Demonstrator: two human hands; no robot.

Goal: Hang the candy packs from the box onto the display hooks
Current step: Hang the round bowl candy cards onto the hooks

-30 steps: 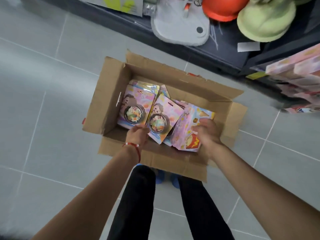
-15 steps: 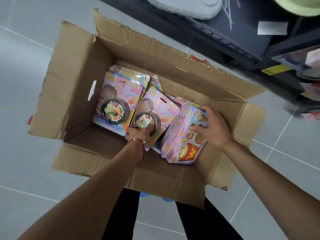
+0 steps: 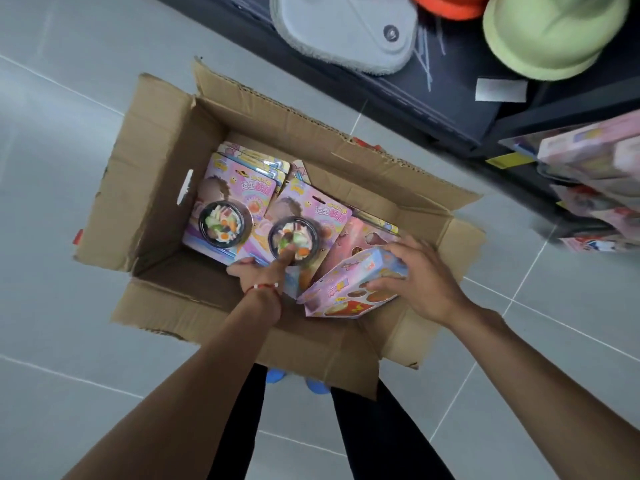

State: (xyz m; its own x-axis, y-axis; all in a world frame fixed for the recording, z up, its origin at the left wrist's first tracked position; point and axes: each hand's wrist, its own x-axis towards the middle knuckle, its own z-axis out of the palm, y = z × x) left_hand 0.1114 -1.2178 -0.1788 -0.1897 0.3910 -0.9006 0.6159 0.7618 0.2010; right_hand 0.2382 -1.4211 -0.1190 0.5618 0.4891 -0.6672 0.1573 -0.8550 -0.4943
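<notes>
An open cardboard box point(image 3: 156, 181) sits on the grey tile floor with several pink candy packs inside. Two stacks show round black bowl blisters: the left pack point(image 3: 225, 216) and the middle pack point(image 3: 308, 223). My left hand point(image 3: 263, 271) grips the lower edge of the middle pack, with one finger lying on its bowl blister. My right hand point(image 3: 419, 275) holds a thicker pink pack point(image 3: 346, 292) with a red fries picture, tilted up at the box's right side.
A dark low shelf point(image 3: 433, 95) runs along the top, carrying a grey pad point(image 3: 339, 29), an orange item and a green hat point(image 3: 550, 32). Hung pink packs point(image 3: 595, 174) crowd the right edge. My legs and blue shoes stand just behind the box's near flap.
My right hand has lifted and tilted the fries pack toward me. My left hand has shifted its grip on the middle pack. The camera has pulled back from the box.
</notes>
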